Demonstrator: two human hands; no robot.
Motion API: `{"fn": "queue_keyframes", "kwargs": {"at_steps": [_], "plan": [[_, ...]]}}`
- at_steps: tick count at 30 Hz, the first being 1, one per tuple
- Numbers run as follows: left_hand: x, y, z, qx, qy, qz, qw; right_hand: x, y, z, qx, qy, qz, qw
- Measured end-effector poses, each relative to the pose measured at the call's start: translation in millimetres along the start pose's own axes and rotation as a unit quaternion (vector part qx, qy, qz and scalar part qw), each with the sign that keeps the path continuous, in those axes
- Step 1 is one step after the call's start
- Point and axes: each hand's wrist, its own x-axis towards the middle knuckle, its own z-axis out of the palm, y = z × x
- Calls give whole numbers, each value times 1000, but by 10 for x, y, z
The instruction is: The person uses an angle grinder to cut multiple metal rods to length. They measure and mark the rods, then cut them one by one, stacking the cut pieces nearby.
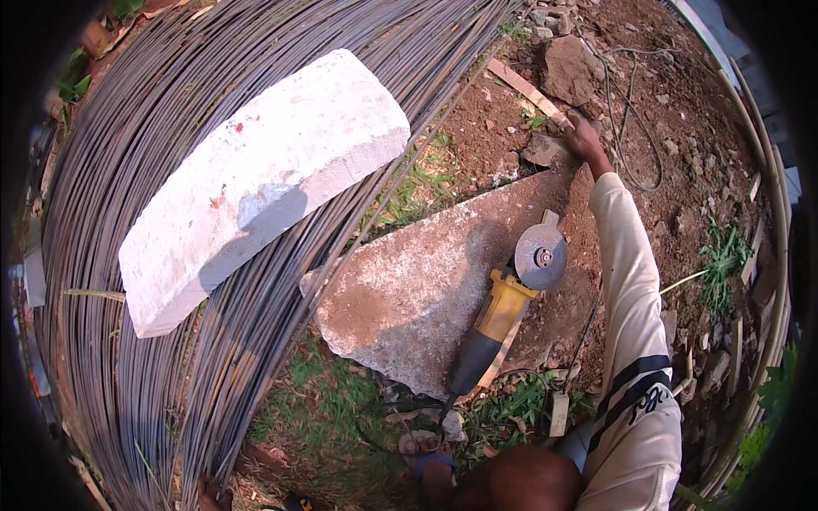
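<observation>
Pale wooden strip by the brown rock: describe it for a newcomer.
From the big white block, go right to the large brown rock. The wooden strip slants beside it, its lower end in the right hand, unlike the piece beside the grinder.

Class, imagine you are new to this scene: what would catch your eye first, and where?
First, the big white block lying on a broad sweep of thin dark rods, upper left. Next, the yellow-and-black angle grinder by the rough slab, just right of centre. Then the wooden strip in the person's right grip, upper right.
</observation>
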Motion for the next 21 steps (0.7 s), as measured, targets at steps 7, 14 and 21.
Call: {"fn": "queue_keyframes", "kwargs": {"at_steps": [7, 14, 21], "plan": [[29, -201, 107, -69, 6, -17, 997, 125, -53, -38, -75, -51, 87, 992], [47, -164, 31, 15, -13, -64, 998, 33, -461, -196, -110, -22, 128, 985], [74, -209, 108, 32, 54, 49, 997, 208, 438, -755, -177, -9, 107, 978]]}}
